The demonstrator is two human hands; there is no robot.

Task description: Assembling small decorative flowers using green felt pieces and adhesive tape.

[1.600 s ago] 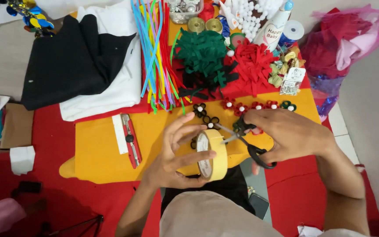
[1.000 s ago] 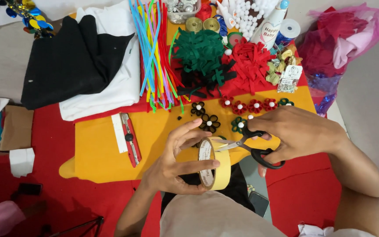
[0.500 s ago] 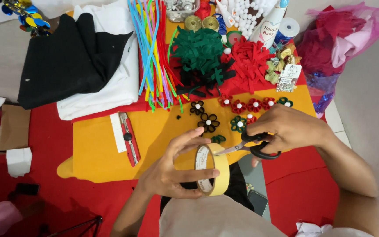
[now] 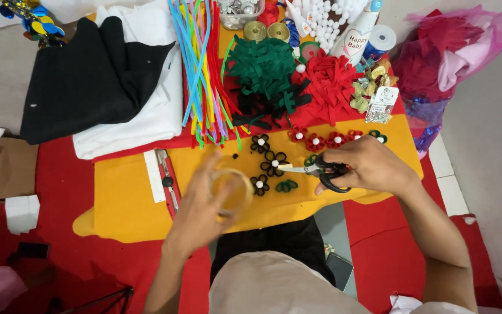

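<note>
Yellow felt sheet (image 4: pixel 123 197) covers the red tabletop's near edge. Left hand (image 4: pixel 201 212), blurred and palm down, curls its fingers around a tape roll (image 4: pixel 232 189) above the sheet. Right hand (image 4: pixel 373 166), wrist bent inward, grips black-handled scissors (image 4: pixel 321 170), blades pointing left beside black felt flowers (image 4: pixel 268 163).

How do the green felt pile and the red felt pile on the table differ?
The green felt pile sits left of the red felt pile, nearer the bundle of coloured pipe cleaners. The green felt pile looks more compact and rounded; the red felt pile spreads wider and more raggedly, toward the gold ribbon bows. Both are heaps of cut felt pieces, with black strips beneath them.
</note>
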